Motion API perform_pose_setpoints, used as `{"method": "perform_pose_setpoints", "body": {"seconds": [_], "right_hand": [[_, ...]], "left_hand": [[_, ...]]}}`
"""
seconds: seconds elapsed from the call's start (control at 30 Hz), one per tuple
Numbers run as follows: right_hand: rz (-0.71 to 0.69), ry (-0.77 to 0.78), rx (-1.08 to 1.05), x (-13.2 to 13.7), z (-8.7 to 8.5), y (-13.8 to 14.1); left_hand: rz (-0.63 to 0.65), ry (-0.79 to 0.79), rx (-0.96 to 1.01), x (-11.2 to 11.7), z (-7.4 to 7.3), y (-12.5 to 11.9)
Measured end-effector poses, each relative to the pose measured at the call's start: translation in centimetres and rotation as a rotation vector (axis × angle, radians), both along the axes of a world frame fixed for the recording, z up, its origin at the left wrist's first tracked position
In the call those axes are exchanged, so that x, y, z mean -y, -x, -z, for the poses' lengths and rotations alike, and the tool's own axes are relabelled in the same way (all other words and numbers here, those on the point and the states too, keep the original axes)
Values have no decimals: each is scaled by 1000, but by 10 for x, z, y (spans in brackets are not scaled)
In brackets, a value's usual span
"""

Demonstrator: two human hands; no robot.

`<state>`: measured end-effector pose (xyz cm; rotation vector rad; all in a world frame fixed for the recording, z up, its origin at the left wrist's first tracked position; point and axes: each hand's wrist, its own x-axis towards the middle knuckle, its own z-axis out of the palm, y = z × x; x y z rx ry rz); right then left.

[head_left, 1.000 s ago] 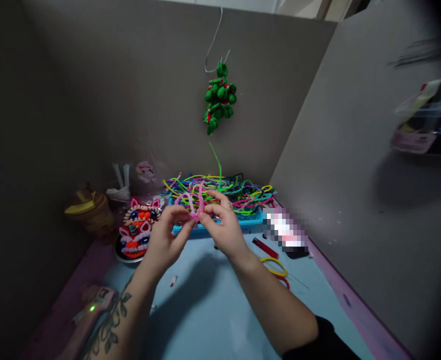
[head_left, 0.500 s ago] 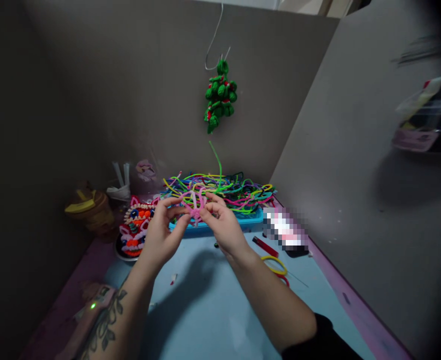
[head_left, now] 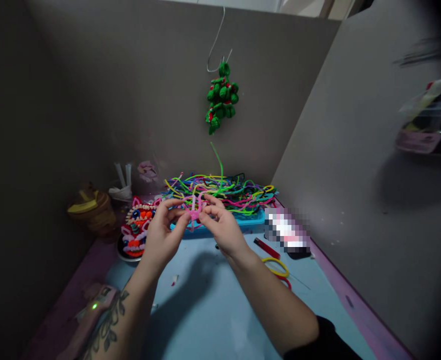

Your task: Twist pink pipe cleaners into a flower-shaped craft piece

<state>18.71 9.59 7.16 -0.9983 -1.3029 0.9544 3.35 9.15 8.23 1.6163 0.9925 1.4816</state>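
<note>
Both grips are pinched on one thing: the left hand (head_left: 168,231) and the right hand (head_left: 222,225) hold a pink fuzzy-stem piece (head_left: 194,215) between thumb and fingertips, at the centre of the frame. Its long axis runs roughly upright; pale and pink strands rise from the pinched knot towards the top of the frame, and a short end points down.

Just behind stands a blue tray (head_left: 256,218) heaped with coloured stems (head_left: 239,187). The blue table (head_left: 239,285) spreads below the hands to the bottom of the frame, its purple right border running to the lower right corner. A red lighter (head_left: 267,248) and yellow-and-red scissors handles (head_left: 281,274) lie right of centre, near the right forearm; grey walls (head_left: 149,75) rise on both sides. At the right edge, a hanging packet (head_left: 426,122) bears a pink label, its writing too blurred to read.
</note>
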Motion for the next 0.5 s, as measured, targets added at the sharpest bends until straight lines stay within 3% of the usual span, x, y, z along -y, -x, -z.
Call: {"method": "perform_pose_setpoints", "body": {"seconds": [0.23, 0.4, 0.43, 0.5], "right_hand": [[33, -33, 55, 5, -6, 1], [144, -55, -6, 0, 0, 2], [167, -65, -29, -1, 2, 3], [197, -84, -61, -2, 5, 5]], "left_hand": [[-100, -101, -120, -1, 4, 1], [-473, -293, -273, 2, 2, 0], [-489, -283, -276, 4, 1, -2], [-370, -196, -243, 7, 1, -7]]}}
